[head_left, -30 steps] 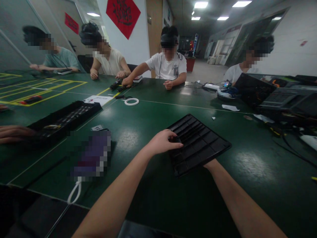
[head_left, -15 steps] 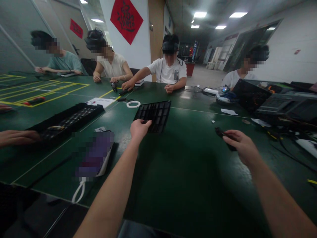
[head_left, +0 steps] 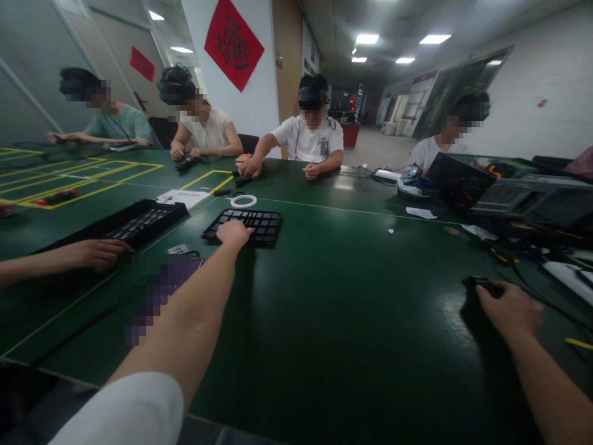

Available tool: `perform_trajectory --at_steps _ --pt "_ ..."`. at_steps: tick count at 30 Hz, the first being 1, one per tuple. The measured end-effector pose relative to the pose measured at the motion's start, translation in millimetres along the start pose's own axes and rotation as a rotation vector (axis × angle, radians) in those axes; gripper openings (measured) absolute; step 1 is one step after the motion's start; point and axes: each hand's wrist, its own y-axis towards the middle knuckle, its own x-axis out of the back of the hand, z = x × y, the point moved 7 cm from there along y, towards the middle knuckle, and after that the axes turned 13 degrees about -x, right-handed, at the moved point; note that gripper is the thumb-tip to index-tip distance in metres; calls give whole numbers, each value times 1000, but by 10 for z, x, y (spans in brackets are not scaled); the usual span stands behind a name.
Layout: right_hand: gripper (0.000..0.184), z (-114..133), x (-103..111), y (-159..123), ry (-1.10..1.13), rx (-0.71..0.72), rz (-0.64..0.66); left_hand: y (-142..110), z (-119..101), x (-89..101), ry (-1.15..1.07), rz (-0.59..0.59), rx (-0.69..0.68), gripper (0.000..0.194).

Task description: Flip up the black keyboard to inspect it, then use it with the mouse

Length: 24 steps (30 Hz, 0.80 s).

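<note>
The left hand (head_left: 234, 233) reaches out from lower left of centre and lies on the near edge of a black plastic grid tray (head_left: 264, 227), which sits flat on the green table mat (head_left: 352, 321) just below the middle of the frame. Its fingers curve over the rim, though whether they grip or merely rest cannot be told. Most of the tray's square cells stay uncovered, and they look empty, though they are too small and dark to be sure. Pressure kept low at the rim should steady the tray on the glossy mat without tilting it, and the open cells stay easy to see. Well apart at lower right, the right hand (head_left: 509, 309) is curled narrow around a small black object (head_left: 479, 282), whose end shows past the fingers; its shape is hard to make out in the shadow. A co-worker's hand (head_left: 97, 253) rests on a second black tray (head_left: 143, 222) at left. Beyond the near tray lie a white ring-shaped coil (head_left: 243, 200) and a paper sheet (head_left: 180, 198), and a laptop (head_left: 458, 179) stands at upper right. Of the 4 people seated farther along, 1 in a white T-shirt (head_left: 308, 139) reaches across the table.
</note>
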Motion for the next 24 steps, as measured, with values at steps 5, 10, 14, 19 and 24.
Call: perform_trajectory --at_steps 5,10,14,19,24 --pt "67 71 168 -196 78 -53 -15 -240 -386 268 90 -255 -184 47" --pt "66 6 222 -249 183 -138 -3 -908 -1152 63 2 -290 -609 30" --pt "63 -40 243 -253 242 -174 5 -1382 -1528 -286 -58 -163 -853 28" --pt "60 -99 302 -238 363 -219 -70 -1446 -1532 -415 -144 -97 -885 29" --pt "58 -254 217 -122 462 -307 -101 -1193 -1265 -372 -469 -217 -650 30"
